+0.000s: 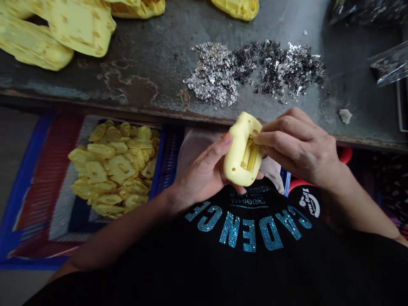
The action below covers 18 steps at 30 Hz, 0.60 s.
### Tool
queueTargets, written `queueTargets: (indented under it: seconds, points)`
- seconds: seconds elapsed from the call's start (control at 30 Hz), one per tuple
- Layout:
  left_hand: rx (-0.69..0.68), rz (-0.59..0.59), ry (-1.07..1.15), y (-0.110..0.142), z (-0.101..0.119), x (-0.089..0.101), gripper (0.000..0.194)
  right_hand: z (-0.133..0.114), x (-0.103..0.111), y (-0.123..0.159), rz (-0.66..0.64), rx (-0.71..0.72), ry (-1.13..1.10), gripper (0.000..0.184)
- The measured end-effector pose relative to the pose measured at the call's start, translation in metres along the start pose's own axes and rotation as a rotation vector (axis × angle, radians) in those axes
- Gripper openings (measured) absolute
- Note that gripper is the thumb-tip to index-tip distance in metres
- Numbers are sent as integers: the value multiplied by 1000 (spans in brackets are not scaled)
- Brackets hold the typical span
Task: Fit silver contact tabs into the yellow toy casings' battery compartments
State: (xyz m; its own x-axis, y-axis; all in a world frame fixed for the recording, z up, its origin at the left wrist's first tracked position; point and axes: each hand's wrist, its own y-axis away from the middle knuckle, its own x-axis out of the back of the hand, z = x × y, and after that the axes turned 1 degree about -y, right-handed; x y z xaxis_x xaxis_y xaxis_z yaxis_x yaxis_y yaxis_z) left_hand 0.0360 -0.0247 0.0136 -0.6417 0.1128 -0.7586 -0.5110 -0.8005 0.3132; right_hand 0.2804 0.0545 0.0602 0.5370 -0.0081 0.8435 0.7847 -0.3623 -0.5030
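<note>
**Right fingertips** (256, 138): closing on and pressing into the ribbed slot of a yellow moulded plastic part (234, 163); firmly engaged, not spread.
**Left hand** (204, 172): cradling the part from behind, thumb (219, 146) lying along its edge, grip closed.
**Part:** being held over the lap, just near of the bench edge.
**Step in hand:** working the slot, which is calling for continued fingertip pressure.
**Surroundings:** yellow moulded parts (114, 170) heaping in a blue plastic basket (159, 161), left; silver sequins (213, 72) lying on a worn metal bench (143, 55), far.
**Lettering:** black T-shirt (178, 272), near, showing "CADENCE" in teal rhinestones and smaller "ORIGINAL", both upside down from this view.
</note>
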Motion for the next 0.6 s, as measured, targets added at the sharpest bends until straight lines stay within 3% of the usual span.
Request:
queueTargets:
  seconds: [0.33, 0.6]
  points:
    - [11, -42, 69, 2, -3, 14, 81, -11, -12, 8, 160, -206, -76, 18]
    - [-32, -9, 94, 6, -7, 12, 80, -20, -32, 15, 255, -96, 95, 24]
